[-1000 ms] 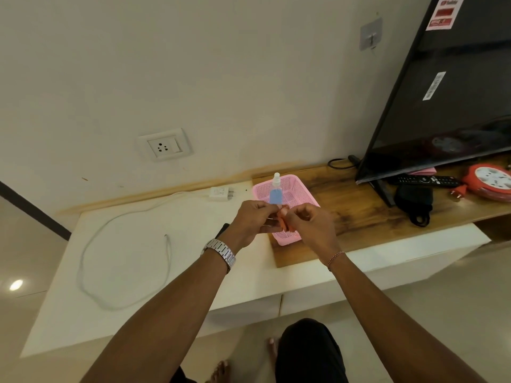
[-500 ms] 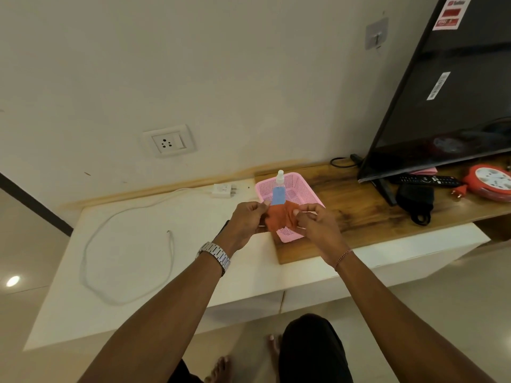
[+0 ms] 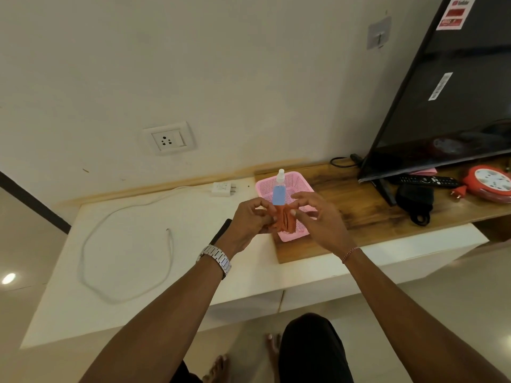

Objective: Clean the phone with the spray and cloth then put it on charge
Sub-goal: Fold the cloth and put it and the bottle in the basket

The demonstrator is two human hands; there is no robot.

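In front of the pink basket (image 3: 300, 181), both hands hold a bunched orange cloth (image 3: 284, 223). My left hand (image 3: 249, 221) grips its left side with curled fingers. My right hand (image 3: 318, 217) pinches its right edge with the thumb, while the other fingers are spread. A clear spray bottle (image 3: 279, 189) with a blue label and white nozzle stands upright in the basket, just behind the cloth. The dark phone (image 3: 221, 230) lies on the white counter, mostly hidden under my left wrist. The white charger adapter (image 3: 222, 188) lies by the wall, with its cable (image 3: 121, 244) looped to the left.
A wall socket (image 3: 168, 139) is above the counter. On the wooden board (image 3: 345, 217) to the right stand a large TV (image 3: 456, 106), a remote (image 3: 427, 181), a black pouch (image 3: 414, 201) and a red extension reel (image 3: 490, 183).
The orange cloth has come out between my hands and now hangs bunched between them. My right hand's fingers have spread apart. The view has shifted slightly.
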